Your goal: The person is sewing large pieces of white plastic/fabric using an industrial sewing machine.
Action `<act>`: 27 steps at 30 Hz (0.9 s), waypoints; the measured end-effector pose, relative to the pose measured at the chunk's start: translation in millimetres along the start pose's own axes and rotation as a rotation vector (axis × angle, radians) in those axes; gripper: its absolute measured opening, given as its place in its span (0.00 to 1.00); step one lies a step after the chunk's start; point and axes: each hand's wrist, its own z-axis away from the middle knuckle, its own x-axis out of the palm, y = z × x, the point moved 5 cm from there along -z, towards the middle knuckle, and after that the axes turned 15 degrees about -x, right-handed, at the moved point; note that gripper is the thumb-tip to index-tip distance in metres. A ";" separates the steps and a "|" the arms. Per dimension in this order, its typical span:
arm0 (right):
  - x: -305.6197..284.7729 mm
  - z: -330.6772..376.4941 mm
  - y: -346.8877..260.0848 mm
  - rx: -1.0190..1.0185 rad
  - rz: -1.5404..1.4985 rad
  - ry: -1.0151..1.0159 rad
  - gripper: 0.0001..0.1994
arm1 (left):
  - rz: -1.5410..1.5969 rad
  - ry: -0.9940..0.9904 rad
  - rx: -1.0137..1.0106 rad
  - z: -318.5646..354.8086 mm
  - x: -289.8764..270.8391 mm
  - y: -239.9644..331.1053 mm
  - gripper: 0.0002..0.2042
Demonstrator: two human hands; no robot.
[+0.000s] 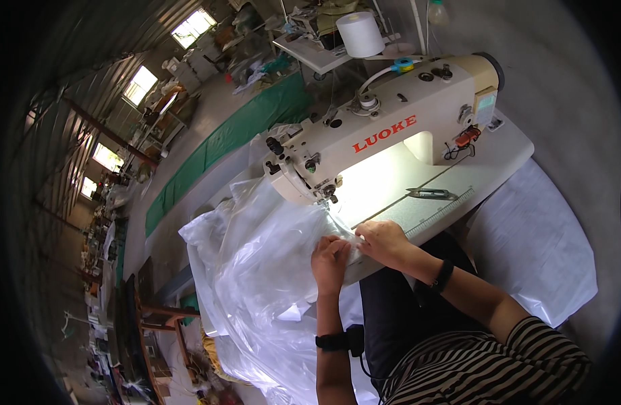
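White translucent plastic sheeting [256, 250] lies bunched over the left of the sewing table and hangs down toward my lap. Its edge runs under the needle end of a cream industrial sewing machine [391, 121]. Close to the table's front edge, my left hand [331, 260] pinches the sheeting's edge. Just to its right, my right hand [385, 243] has its fingers closed on the same edge. Both hands are a short way in front of the needle area. The exact fold between the fingertips is partly hidden.
Thread snips [432, 194] rest on the lit table [506, 152] beside a printed ruler scale. A white thread cone [360, 35] stands behind the machine. More white sheeting [540, 243] hangs at the right. Green fabric [223, 142] stretches across the floor behind; a wooden stool [165, 314] is at left.
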 end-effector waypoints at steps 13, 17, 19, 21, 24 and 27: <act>-10.0 14.2 -23.7 -0.191 0.018 0.221 0.03 | 0.074 0.057 0.056 4.9 11.6 11.6 0.17; -6.6 17.0 -21.8 -0.189 0.111 0.161 0.02 | -0.037 0.079 0.169 18.2 9.2 14.9 0.17; -2.9 18.1 -21.8 -0.201 0.152 0.105 0.02 | -0.044 0.069 0.157 22.5 7.6 15.1 0.17; -1.0 19.4 -21.5 -0.215 0.203 0.067 0.03 | -0.053 0.095 0.140 25.9 4.0 16.5 0.16; -3.4 21.6 -21.3 -0.245 0.212 0.068 0.03 | -0.087 0.073 0.203 29.9 -0.8 21.8 0.14; -5.0 22.7 -24.3 -0.276 0.186 0.058 0.06 | -0.116 0.026 0.296 30.6 -9.7 22.2 0.12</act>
